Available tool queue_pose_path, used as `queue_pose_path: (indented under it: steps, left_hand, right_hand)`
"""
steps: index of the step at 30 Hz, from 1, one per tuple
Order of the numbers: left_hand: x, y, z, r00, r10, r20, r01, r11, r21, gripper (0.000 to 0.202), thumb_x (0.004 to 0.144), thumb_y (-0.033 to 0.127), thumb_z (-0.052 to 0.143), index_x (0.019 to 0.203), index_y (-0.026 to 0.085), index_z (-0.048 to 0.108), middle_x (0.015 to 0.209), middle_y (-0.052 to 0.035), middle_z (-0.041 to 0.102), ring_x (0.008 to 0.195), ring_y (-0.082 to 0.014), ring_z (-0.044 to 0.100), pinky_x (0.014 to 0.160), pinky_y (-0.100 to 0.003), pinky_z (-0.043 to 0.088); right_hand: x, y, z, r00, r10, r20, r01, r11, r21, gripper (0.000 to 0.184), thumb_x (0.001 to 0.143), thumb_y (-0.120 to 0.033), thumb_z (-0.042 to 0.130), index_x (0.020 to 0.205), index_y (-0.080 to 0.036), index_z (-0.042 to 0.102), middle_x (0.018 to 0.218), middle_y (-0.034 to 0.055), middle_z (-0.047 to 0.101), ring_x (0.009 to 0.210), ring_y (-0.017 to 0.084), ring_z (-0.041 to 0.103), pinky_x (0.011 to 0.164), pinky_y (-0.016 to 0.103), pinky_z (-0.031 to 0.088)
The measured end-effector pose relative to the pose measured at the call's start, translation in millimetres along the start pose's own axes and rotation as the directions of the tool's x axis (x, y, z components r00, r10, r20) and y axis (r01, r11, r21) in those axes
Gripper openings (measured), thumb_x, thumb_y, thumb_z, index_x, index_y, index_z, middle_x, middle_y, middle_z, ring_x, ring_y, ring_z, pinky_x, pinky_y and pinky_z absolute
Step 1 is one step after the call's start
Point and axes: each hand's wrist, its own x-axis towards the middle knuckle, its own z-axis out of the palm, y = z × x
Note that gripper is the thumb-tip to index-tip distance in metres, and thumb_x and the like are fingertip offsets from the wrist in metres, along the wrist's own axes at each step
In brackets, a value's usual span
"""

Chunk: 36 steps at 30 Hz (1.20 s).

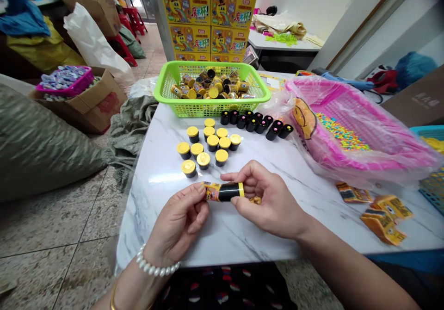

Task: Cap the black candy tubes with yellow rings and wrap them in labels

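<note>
Both my hands hold one small black tube with a yellow cap [228, 191] just above the marble table [166, 236]. My left hand [178, 224] pinches an orange printed label sleeve [211, 191] at the tube's left end. My right hand [268, 199] is closed round the tube's capped right end, with more orange labels tucked under its fingers. Several yellow-capped tubes [207, 145] stand upright beyond my hands. A row of uncapped black tubes [256, 123] lies further back. The green basket [166, 88] holds several labelled tubes.
A pink basket [409, 150] lined with clear plastic holds coloured candy beads [338, 132] at the right. Loose orange labels [383, 215] lie near the table's right front edge. Yellow printed cartons [208, 9] are stacked behind. Sacks and a cardboard box [93, 102] sit on the floor, left.
</note>
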Motion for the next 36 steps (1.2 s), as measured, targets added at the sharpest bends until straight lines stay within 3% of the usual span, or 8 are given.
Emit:
queue_pose_path:
  steps: [11,14,16,17,20,24,29,36]
  left_hand:
    - [-6.9,-4.3,0.0,0.975,0.188,-0.121,-0.163,0.969,0.188,0.029,0.080,0.033,0.072,0.102,0.014,0.066,0.055,0.0021,0.060,0.037,-0.0026,0.039,0.038,-0.013,0.028]
    - [-11.5,-2.4,0.3,0.846,0.514,-0.142,-0.435,0.819,0.374,0.044,0.075,0.022,0.078,0.116,0.022,0.064,0.099,-0.0044,0.069,0.077,-0.0108,0.061,0.069,-0.018,0.049]
    - [-15.9,2.7,0.4,0.745,0.666,-0.026,-0.547,0.633,0.547,0.061,0.067,0.016,0.082,0.123,0.027,0.062,0.128,-0.0061,0.060,0.113,-0.0197,0.056,0.096,-0.027,0.045]
    - [-18.1,6.1,0.0,0.738,0.672,0.063,-0.556,0.553,0.620,0.063,0.064,0.015,0.084,0.123,0.027,0.063,0.133,-0.0065,0.057,0.121,-0.0231,0.052,0.103,-0.031,0.041]
    - [-23.5,16.3,-3.0,0.826,0.518,0.220,-0.483,0.450,0.751,0.048,0.067,0.018,0.082,0.113,0.025,0.070,0.119,-0.0083,0.067,0.114,-0.0271,0.057,0.102,-0.036,0.042]
    - [-23.9,21.9,-4.4,0.906,0.376,0.196,-0.394,0.579,0.714,0.035,0.073,0.022,0.079,0.107,0.021,0.073,0.104,-0.0083,0.072,0.095,-0.0236,0.065,0.087,-0.031,0.050]
    - [-17.2,18.0,0.2,0.920,0.295,0.258,-0.391,0.660,0.641,0.029,0.074,0.019,0.078,0.102,0.020,0.073,0.095,-0.0058,0.074,0.086,-0.0189,0.066,0.079,-0.025,0.051]
    - [-16.6,18.3,-2.9,0.938,0.288,0.192,-0.343,0.697,0.630,0.029,0.075,0.022,0.077,0.103,0.021,0.074,0.097,-0.0076,0.074,0.086,-0.0196,0.067,0.079,-0.027,0.052]
  right_hand:
    - [3.7,6.4,-4.3,0.978,-0.204,-0.050,0.195,0.971,-0.139,0.027,0.078,-0.021,0.071,0.102,-0.020,0.057,0.102,0.0060,0.068,0.089,0.017,0.067,0.081,0.032,0.055]
    - [5.4,5.6,-7.8,0.967,-0.245,-0.072,0.234,0.964,-0.127,0.029,0.076,-0.023,0.076,0.101,-0.020,0.061,0.099,0.0058,0.067,0.090,0.018,0.065,0.081,0.033,0.054]
    - [6.0,5.1,-9.5,0.951,-0.307,-0.036,0.300,0.945,-0.133,0.030,0.076,-0.024,0.077,0.101,-0.021,0.063,0.099,0.0056,0.065,0.093,0.019,0.063,0.082,0.034,0.054]
    - [5.9,4.8,-10.1,0.937,-0.351,-0.009,0.346,0.928,-0.139,0.029,0.076,-0.025,0.078,0.101,-0.021,0.064,0.099,0.0053,0.065,0.094,0.019,0.063,0.083,0.035,0.053]
    - [4.5,3.4,-10.8,0.879,-0.475,0.046,0.476,0.866,-0.151,0.030,0.076,-0.024,0.078,0.103,-0.024,0.065,0.098,0.0045,0.063,0.094,0.019,0.062,0.083,0.034,0.054]
    - [2.6,3.1,-10.3,0.818,-0.569,0.087,0.574,0.797,-0.186,0.026,0.081,-0.018,0.072,0.106,-0.024,0.066,0.101,0.0051,0.060,0.092,0.017,0.063,0.080,0.031,0.056]
    - [4.6,9.0,-8.2,0.743,-0.649,0.162,0.664,0.688,-0.293,0.030,0.084,-0.019,0.069,0.113,-0.023,0.063,0.101,0.0071,0.064,0.093,0.018,0.064,0.081,0.032,0.057]
    - [6.2,8.2,-4.3,0.767,-0.623,0.153,0.638,0.719,-0.276,0.026,0.083,-0.023,0.069,0.108,-0.018,0.062,0.104,0.0114,0.066,0.093,0.018,0.064,0.079,0.031,0.057]
